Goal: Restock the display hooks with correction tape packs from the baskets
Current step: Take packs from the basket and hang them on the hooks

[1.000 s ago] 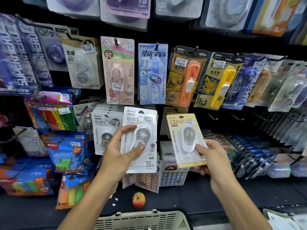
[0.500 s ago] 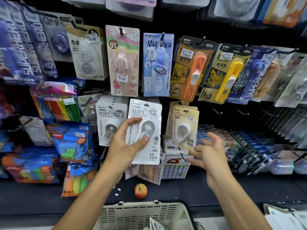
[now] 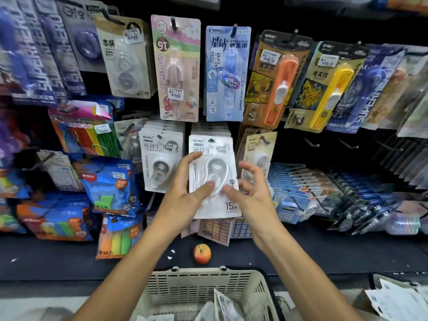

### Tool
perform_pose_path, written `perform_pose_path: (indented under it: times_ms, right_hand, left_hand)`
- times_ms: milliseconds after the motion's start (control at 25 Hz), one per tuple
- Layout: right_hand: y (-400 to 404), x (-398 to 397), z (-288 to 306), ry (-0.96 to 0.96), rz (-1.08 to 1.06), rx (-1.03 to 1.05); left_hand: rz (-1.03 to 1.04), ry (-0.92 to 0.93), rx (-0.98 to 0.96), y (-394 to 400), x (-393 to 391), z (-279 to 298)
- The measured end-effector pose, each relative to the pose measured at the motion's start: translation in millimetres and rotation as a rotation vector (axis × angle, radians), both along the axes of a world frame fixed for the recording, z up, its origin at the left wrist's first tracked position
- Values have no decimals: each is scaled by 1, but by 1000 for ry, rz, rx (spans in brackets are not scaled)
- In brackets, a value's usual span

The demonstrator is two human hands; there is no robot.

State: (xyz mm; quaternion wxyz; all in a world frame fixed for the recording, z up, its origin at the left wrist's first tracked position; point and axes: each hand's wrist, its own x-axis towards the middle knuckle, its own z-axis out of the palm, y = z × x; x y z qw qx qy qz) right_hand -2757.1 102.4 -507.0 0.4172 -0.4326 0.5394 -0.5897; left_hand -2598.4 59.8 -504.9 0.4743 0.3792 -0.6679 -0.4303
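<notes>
My left hand point(image 3: 185, 193) grips a white correction tape pack point(image 3: 214, 179) marked 15m, thumb on its front, fingers behind its left edge. My right hand point(image 3: 251, 193) pinches the same pack at its right edge, thumb on the front. The pack's hanging hole is at a hook in the lower row, in front of a stack of like packs. A matching white stack point(image 3: 161, 158) hangs to the left. The yellow pack point(image 3: 260, 149) hangs on the hook to the right. A beige basket point(image 3: 203, 290) with more packs stands below.
Taller tape packs hang in the upper row, among them a pink one point(image 3: 177, 68) and a blue one point(image 3: 227, 72). An apple point(image 3: 202, 253) lies on the dark shelf. Bare hooks point(image 3: 311, 142) stick out at the right. Blue packs point(image 3: 111, 186) hang at left.
My right hand let go of the yellow pack, now hanging on its hook, and moved left onto the white pack. My left hand raised the white pack up to the hook.
</notes>
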Motion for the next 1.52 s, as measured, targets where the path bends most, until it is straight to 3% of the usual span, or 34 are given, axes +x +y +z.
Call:
perform_pose_path:
  times_ms: [200, 360, 520, 680, 840, 1000, 1160, 1520]
  right_hand:
    - [-14, 3, -7, 326, -184, -97]
    - [-16, 8, -18, 415, -201, -90]
    - [-19, 9, -38, 296, -122, 123]
    - [-20, 4, -62, 413, -145, 266]
    - [-7, 1, -113, 873, 107, 395]
    - [46, 19, -215, 897, 268, 681]
    - [102, 33, -311, 859, 161, 926]
    - [67, 30, -374, 1091, 46, 946]
  left_hand:
    - [319, -342, -204, -14, 25, 2]
    - [232, -640, -82, -17, 32, -7]
    - [213, -646, -109, -11, 31, -16]
    - [229, -704, -129, -7, 34, -29]
    - [-17, -995, 47, 10, 41, -87]
    - [-360, -1263, 352, 60, 61, -195]
    - [-343, -1185, 748, 116, 86, -299]
    - [-159, -891, 784, 115, 58, -358]
